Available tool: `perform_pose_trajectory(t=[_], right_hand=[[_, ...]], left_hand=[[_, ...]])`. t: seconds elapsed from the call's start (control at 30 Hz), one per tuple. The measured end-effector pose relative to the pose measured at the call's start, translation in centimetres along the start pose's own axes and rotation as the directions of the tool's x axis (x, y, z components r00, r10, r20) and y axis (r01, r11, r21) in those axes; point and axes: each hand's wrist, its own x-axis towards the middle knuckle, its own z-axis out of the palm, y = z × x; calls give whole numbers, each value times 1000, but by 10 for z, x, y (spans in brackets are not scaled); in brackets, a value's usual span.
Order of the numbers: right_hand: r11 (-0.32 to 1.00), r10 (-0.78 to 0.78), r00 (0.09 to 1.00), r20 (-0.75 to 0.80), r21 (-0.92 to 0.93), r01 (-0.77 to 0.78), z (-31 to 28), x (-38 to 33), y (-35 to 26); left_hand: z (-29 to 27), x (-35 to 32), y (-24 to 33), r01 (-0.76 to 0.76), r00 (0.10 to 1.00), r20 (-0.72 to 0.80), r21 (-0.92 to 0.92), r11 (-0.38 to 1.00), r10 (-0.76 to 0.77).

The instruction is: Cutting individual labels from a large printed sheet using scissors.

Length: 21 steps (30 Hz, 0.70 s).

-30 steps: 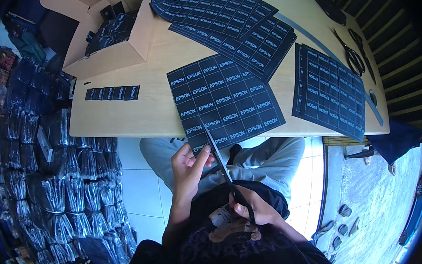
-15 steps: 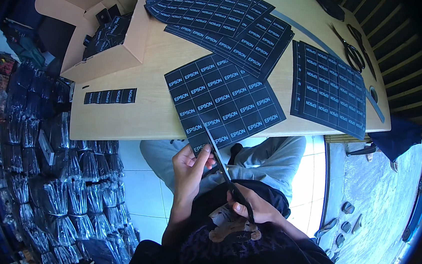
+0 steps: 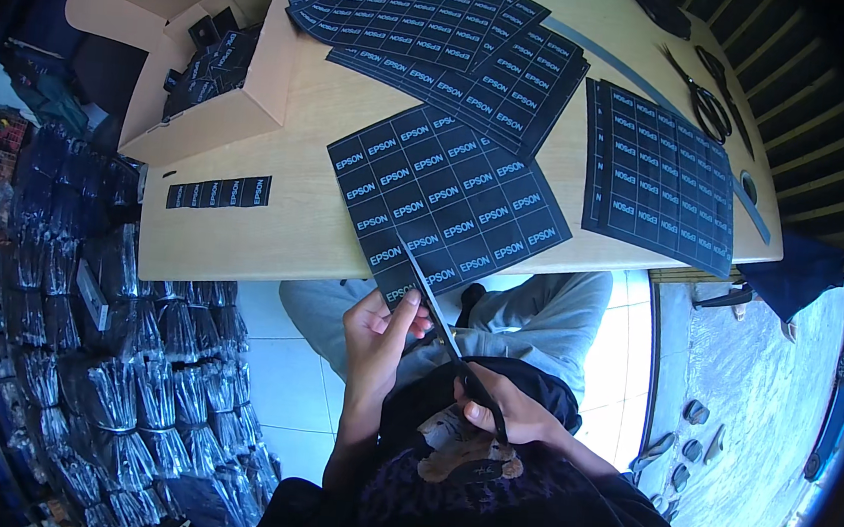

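Observation:
My left hand [image 3: 375, 342] pinches the near corner of a black printed sheet [image 3: 462, 209] between thumb and fingers. The sheet is marked into a grid of small labels and overhangs the table's front edge. My right hand [image 3: 514, 412] grips the black handles of a pair of scissors [image 3: 439, 327]. Their blades lie along a grid line beside my left fingertips, with a slit running up the sheet from the tip. A short cut strip of the same labels [image 3: 219, 192] rests on the table to the left.
An open cardboard box [image 3: 208, 124] with small black pieces stands at the table's [image 3: 300, 168] back left. Stacked black sheets [image 3: 413, 17] cover the back, and more sheets [image 3: 660, 179] lie right. Spare scissors [image 3: 706, 113] and a metal ruler [image 3: 620, 70] are beyond. Bundled plastic-wrapped goods [image 3: 141, 379] fill the floor at left.
The scissor blades have closed together a little on the sheet. Both hands and the sheet stay in nearly the same place.

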Motion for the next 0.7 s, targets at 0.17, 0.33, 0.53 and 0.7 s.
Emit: perform_pose_trajectory(t=[0.17, 0.33, 0.53, 0.7], right_hand=[[1000, 12, 1000, -17, -10, -13, 0, 0, -2], [1000, -2, 999, -48, -8, 1, 2, -1, 0], [995, 78, 997, -7, 64, -77, 4, -3, -6], [994, 84, 996, -19, 75, -83, 7, -3, -7]], left_hand=[[1, 0, 0, -4, 1000, -10, -2, 1000, 4], [2, 1, -1, -10, 1000, -15, -1, 1000, 10], [2, 1, 0, -7, 1000, -20, -23, 1000, 7], [3, 1, -1, -2, 1000, -26, -25, 1000, 2]])
